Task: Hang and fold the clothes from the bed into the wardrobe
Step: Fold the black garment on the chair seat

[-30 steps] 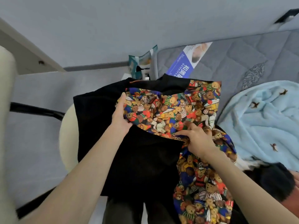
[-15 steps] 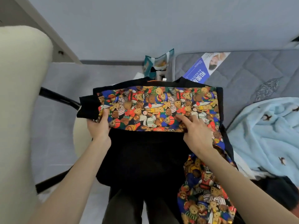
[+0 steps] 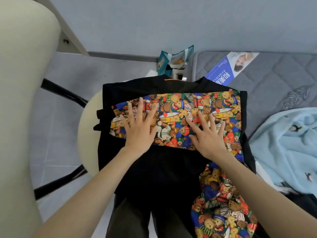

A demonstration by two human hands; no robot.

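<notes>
A black garment [image 3: 164, 170] with a bright teddy-bear print panel [image 3: 178, 115] lies spread over a round cream stool [image 3: 87, 129], partly reaching the bed's edge. One printed part is folded across its upper half; another printed part hangs down at the lower right. My left hand [image 3: 139, 126] lies flat on the left of the printed band, fingers spread. My right hand [image 3: 207, 134] presses flat on the band's right half, fingers straight. Neither hand grips the cloth.
A grey quilted mattress [image 3: 267, 78] fills the upper right, with a blue leaflet [image 3: 228, 69] on it and a light blue blanket [image 3: 288, 143] at the right. A teal bag [image 3: 175, 60] stands on the floor beyond the stool. A cream chair back [image 3: 20, 100] with black frame rises at the left.
Both hands let go of the printed band's lower edge and moved onto it, now lying flat with spread fingers. The band lies flatter across the black garment.
</notes>
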